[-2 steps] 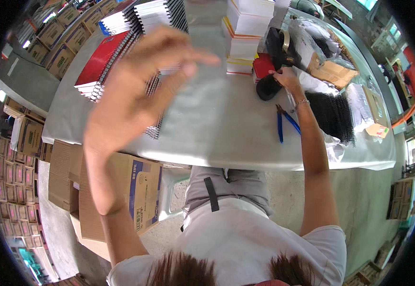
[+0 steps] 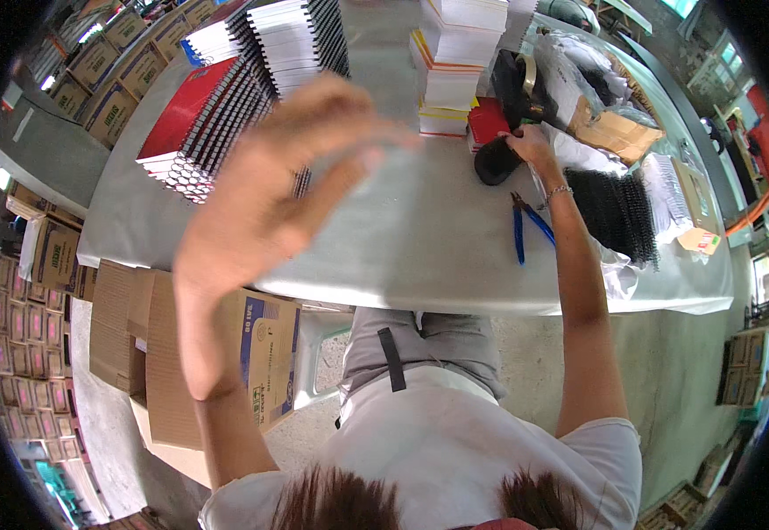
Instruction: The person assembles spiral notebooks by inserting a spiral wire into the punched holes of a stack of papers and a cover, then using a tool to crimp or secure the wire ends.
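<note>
My left hand [image 2: 270, 190], smeared by motion, is raised over the left part of the table. Its thumb and forefinger point right and stand apart, with nothing seen between them. Behind it are stacks of spiral-bound books: one red-covered stack [image 2: 192, 106] and a white-paged stack [image 2: 289, 44] with black coils. On the right side, my right hand [image 2: 533, 146] has its fingers closed at the upper edge of a black rounded object [image 2: 496, 162], whose kind I cannot make out. A small red-covered stack [image 2: 488, 122] lies against it. Blue-handled pliers [image 2: 520, 231] rest nearer to me.
Unbound page stacks [image 2: 451, 84] stand at the far middle. Black binding coils [image 2: 610, 216], plastic bags and a torn brown carton [image 2: 618, 134] crowd the right side. An open cardboard box [image 2: 270, 353] stands below the table's near left edge [image 2: 331, 299], beside a pale stool [image 2: 318, 353].
My left hand has shifted a little right and toward me, uncovering more of the coil-bound stacks. My right hand has barely moved at the black object.
</note>
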Action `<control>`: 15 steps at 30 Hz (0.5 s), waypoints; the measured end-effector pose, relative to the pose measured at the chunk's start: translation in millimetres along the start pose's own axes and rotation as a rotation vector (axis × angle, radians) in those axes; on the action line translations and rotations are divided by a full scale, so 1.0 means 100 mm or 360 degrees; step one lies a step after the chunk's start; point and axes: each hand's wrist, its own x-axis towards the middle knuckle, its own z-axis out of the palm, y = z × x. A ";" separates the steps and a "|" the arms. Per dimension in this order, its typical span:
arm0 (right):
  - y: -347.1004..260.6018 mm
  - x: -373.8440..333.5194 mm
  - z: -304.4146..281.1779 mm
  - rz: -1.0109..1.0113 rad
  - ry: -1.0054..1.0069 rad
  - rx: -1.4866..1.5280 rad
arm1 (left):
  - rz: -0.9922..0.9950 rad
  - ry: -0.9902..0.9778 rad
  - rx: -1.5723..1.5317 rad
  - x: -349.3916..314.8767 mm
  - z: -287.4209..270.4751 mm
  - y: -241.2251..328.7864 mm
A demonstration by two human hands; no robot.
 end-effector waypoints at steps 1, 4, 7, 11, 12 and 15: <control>-0.28 -0.04 0.09 -0.0093 -0.0011 -0.0007 | -0.0069 -0.0041 -0.0082 -0.13 0.11 -0.04; -0.38 -0.20 -0.02 -0.0013 0.0076 0.0195 | -0.0240 -0.0149 -0.0375 -0.27 0.69 -0.28; -0.64 -0.45 -0.16 -0.0252 0.0202 0.0236 | -0.0551 -0.0216 -0.0472 -0.46 1.15 -0.48; -0.76 -0.77 -0.37 -0.0490 -0.0165 -0.0008 | -0.0651 -0.0245 -0.0621 -0.59 1.44 -0.54; -0.66 -0.77 -0.34 -0.0545 -0.0250 -0.0113 | -0.0668 -0.0246 -0.0637 -0.63 1.48 -0.55; -0.79 -0.83 -0.49 -0.0567 -0.0303 -0.0067 | -0.0740 -0.0195 -0.0685 -0.75 1.44 -0.59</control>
